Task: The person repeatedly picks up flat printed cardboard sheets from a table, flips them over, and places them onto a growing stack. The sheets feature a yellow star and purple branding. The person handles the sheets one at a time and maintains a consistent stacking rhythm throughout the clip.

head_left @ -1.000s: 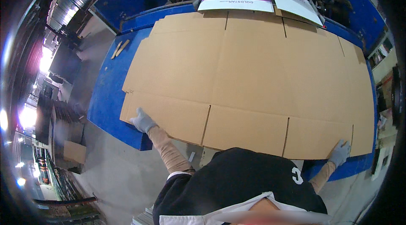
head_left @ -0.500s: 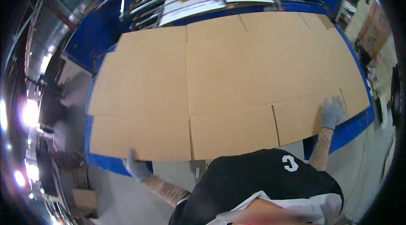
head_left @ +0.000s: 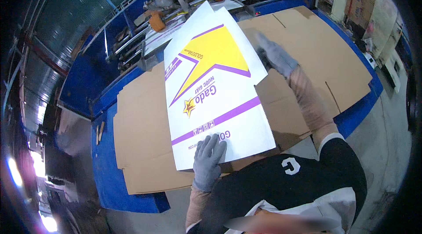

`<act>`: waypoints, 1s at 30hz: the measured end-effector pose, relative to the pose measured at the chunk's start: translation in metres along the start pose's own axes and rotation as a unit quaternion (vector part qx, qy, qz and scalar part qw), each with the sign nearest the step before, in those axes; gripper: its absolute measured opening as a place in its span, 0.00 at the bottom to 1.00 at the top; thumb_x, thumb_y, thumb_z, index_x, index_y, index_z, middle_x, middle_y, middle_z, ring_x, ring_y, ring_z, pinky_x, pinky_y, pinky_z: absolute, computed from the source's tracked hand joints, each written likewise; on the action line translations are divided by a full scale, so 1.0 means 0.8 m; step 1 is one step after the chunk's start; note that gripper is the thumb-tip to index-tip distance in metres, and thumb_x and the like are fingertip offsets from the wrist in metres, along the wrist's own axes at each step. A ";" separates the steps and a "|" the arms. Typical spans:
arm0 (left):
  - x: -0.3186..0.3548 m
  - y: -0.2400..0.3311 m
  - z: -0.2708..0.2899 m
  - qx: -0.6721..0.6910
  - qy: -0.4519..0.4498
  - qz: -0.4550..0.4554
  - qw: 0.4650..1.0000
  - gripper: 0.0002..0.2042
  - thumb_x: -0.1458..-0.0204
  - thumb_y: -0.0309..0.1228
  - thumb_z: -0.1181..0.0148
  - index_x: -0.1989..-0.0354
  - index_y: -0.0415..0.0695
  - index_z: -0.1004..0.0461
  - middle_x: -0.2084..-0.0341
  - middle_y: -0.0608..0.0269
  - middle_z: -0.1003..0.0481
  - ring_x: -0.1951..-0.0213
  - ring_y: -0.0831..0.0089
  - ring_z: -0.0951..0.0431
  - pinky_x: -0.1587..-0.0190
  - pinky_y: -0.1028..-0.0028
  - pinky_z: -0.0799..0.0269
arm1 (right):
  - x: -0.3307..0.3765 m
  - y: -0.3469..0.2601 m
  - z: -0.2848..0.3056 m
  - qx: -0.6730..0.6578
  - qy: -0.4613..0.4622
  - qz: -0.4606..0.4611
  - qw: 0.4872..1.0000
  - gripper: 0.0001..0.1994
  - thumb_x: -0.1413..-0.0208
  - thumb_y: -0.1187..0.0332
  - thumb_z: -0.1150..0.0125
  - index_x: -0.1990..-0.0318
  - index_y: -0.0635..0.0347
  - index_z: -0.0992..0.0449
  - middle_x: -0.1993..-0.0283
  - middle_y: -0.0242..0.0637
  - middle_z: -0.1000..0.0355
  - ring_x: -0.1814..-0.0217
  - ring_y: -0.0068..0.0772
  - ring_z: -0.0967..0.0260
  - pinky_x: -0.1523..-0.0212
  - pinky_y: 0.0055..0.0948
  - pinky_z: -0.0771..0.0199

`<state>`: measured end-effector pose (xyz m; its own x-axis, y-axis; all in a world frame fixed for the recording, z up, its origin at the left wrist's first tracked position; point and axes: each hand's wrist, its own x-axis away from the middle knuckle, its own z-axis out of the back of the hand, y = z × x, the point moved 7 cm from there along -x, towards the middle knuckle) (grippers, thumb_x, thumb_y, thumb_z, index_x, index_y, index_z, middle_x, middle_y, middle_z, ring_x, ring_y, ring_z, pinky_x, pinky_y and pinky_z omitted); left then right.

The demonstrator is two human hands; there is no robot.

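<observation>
Head view: grasping printed carton sheet [head_left: 222,97] with left hand [head_left: 209,161] near tabletop's [head_left: 105,172] front edge; cannot tell blurred right hand's [head_left: 278,57] grip; could crease if pulled unevenly.

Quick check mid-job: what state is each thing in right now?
Cardboard: unfolded, flat on the table, partly covered.
White sheet: printed side up, over the cardboard.
Left hand: gloved, fingers over the white sheet's near edge; thumb hidden.
Right hand: gloved, blurred, by the white sheet's right edge; contact unclear.
Sticks: lying on the table.
Rollers: orange; turning or stopped unclear.
</observation>
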<state>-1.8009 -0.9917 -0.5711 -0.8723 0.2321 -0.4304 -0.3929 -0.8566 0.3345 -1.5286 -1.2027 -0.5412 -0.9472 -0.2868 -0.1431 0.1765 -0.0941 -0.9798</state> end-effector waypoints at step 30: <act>0.105 -0.177 0.197 -0.211 0.358 0.130 0.900 0.10 0.53 0.25 0.37 0.61 0.38 0.22 0.63 0.55 0.21 0.62 0.60 0.21 0.59 0.65 0.26 | 0.355 0.202 0.335 -0.257 0.561 0.078 0.783 0.24 0.42 0.62 0.46 0.42 0.67 0.36 0.43 0.43 0.33 0.44 0.38 0.33 0.46 0.34 0.31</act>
<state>-1.8642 -0.7778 -0.5224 -0.4476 -0.2297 -0.8642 0.0754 -0.9727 0.2194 -1.6975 -1.5549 -0.7030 -0.6140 0.7892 -0.0165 0.4557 0.3373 -0.8237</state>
